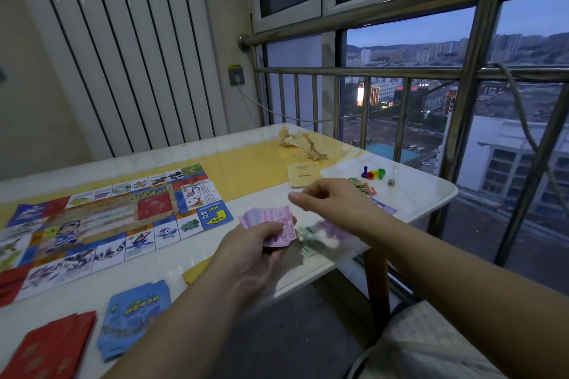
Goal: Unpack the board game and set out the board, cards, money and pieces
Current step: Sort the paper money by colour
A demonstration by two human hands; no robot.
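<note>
Where your left hand (249, 255) is: near centre, clasping pink notes (268, 218).
Right hand (332, 200): blurred, just right; grip cannot be told.
Board (101, 218): left.

Lane btwn board (101, 224) & booklet (300, 175).

- Dim overall. Dusk daylight enters through the window (431, 40) on the right; the sky is blue-grey and city lights glow outside.
- Counter (246, 169) is brighter toward the window, with a soft sheen on its white edge. Shadows are faint and diffuse.
- Pale highlights run along the steel railing (400, 8) and the white ribbed panel (123, 55).
- Right grip (326, 198) is motion-blurred at the fingertips, and the loose notes (320, 235) beneath it are smeared. Pink notes (271, 224) in the left grip (255, 252) are sharper.
- Wide-angle bowing: straight bars curve toward the frame edges, and the near corners are soft.
- Colours muted, fine detail mushy.
</note>
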